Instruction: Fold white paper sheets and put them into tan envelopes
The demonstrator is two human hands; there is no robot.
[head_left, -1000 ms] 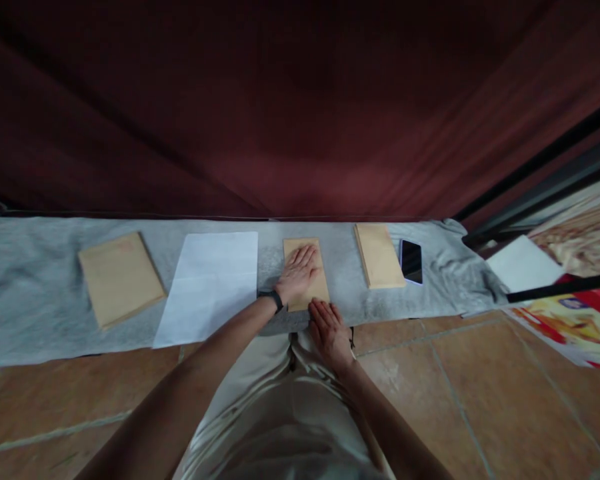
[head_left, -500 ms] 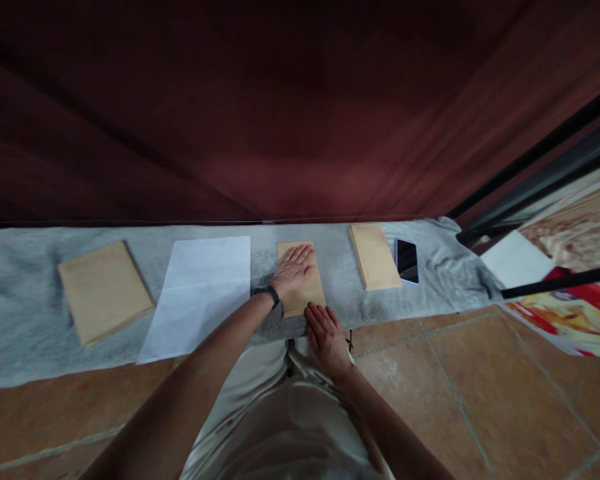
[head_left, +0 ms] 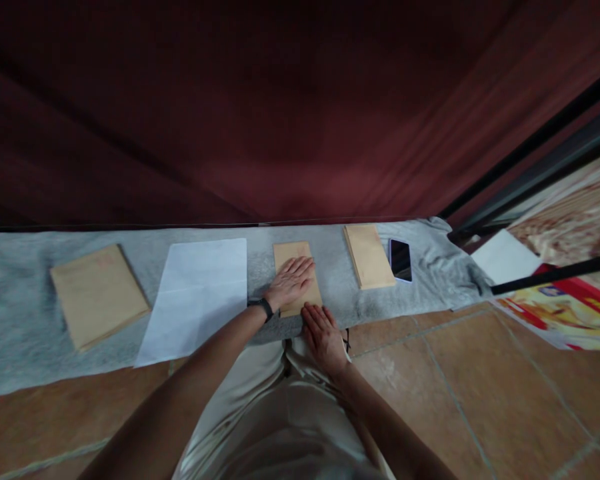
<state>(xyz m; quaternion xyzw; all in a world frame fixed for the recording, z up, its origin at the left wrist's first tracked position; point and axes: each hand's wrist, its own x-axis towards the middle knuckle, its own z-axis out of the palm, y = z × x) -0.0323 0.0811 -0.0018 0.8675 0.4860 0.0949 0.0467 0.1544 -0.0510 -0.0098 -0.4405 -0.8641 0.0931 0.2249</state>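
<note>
A brown paper envelope (head_left: 293,251) lies flat on the grey cloth (head_left: 330,267) right in front of me. My left hand (head_left: 291,281) rests on its middle, palm down with the fingers stretched out, hiding part of it. At the envelope's near right corner, my right hand (head_left: 324,337) lies with its fingers extended, the fingertips on or beside the edge. To the left is a white sheet of paper (head_left: 197,293) with a crease across it. A stack of brown envelopes (head_left: 100,293) sits at the far left, and another brown stack (head_left: 369,257) lies to the right.
A phone (head_left: 401,260) lies just right of the right-hand stack. Dark red fabric (head_left: 280,147) hangs behind the cloth-covered surface. Black metal bars (head_left: 555,273) stand at the right, near a white sheet (head_left: 506,257) and a red-and-yellow printed package (head_left: 570,310). Below is a tiled floor (head_left: 430,387).
My left hand has slid nearer to me along the envelope, uncovering more of its far end. My right hand stays at the near corner. The view has shifted slightly.
</note>
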